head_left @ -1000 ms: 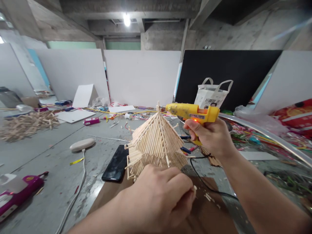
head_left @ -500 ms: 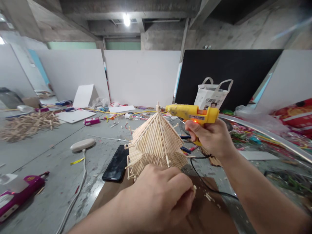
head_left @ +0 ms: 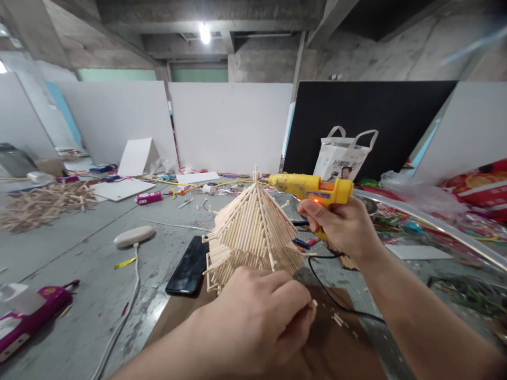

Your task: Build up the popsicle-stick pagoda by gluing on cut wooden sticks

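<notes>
A small pavilion model (head_left: 253,221) of thin round wooden sticks, with tiered sloping roofs and a short spire, stands in front of me. My right hand (head_left: 343,224) is wrapped round the handle of a yellow hot glue gun (head_left: 304,184), whose red light glows. The gun's nozzle points left, close to the model's peak. Nearer to me, my left hand (head_left: 261,311) is closed in front of the model and hides its lower part. The pale tip of a wooden stick (head_left: 314,304) shows at its fingers; the rest is hidden. Under the model lies a brown board (head_left: 336,338).
Left of the model lie a black phone (head_left: 189,266), a white oval device with cable (head_left: 134,236) and a purple power strip (head_left: 35,319). A heap of sticks (head_left: 47,206) is farther left. A black cord (head_left: 336,303) trails at right. A white bag (head_left: 343,155) stands behind.
The glue gun and my right hand have shifted very slightly left and down. My left hand and the model look almost unchanged.
</notes>
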The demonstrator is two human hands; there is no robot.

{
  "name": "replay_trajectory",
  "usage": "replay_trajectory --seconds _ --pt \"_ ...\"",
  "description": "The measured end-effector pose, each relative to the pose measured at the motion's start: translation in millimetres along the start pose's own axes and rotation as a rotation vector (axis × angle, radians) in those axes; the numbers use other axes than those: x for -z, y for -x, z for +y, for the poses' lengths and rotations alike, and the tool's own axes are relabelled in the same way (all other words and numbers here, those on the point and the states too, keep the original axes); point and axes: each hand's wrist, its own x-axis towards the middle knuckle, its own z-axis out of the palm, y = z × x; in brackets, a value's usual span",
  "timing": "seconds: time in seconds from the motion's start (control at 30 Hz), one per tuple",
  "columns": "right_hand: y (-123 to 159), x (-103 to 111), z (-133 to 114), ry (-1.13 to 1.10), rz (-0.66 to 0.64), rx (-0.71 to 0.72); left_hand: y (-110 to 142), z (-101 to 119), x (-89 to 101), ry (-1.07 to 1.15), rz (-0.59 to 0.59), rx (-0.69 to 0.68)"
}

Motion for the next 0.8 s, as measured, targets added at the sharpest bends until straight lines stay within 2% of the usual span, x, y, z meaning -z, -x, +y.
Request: replay_trajectory --seconds 0.13,0.23,0.3,0.4,0.47,0.57,0.67,0.73,0.8 --pt "6 10 7 -0.037 0.031 -0.077 1 -3 0.7 -0.004 0.014 -0.009" --pt "8 32 20 0.028 0.13 -0.203 2 -5 2.0 -0.017 0.053 -0.009" --pt "9 52 38 0.063 0.212 -0.304 2 -5 3.4 -0.027 0.09 -0.005" --pt "13 79 77 -0.09 0.332 -0.54 1 -7 5.7 -0.033 0.13 -0.005" --pt "19 91 106 -0.091 0.437 -0.689 1 -8 6.7 -0.038 0.144 -0.008" --pt "32 98 142 -0.094 0.389 -0.921 1 -10 6.8 -0.047 0.152 -0.002" --pt "44 96 161 -0.102 0.33 -1.022 1 -12 5.9 -0.056 0.156 0.003" --pt "49 92 164 -0.089 0.24 -1.02 1 -12 5.0 -0.063 0.151 0.007" --pt "50 89 163 0.01 0.186 -0.861 1 -12 4.3 -0.064 0.145 0.015"
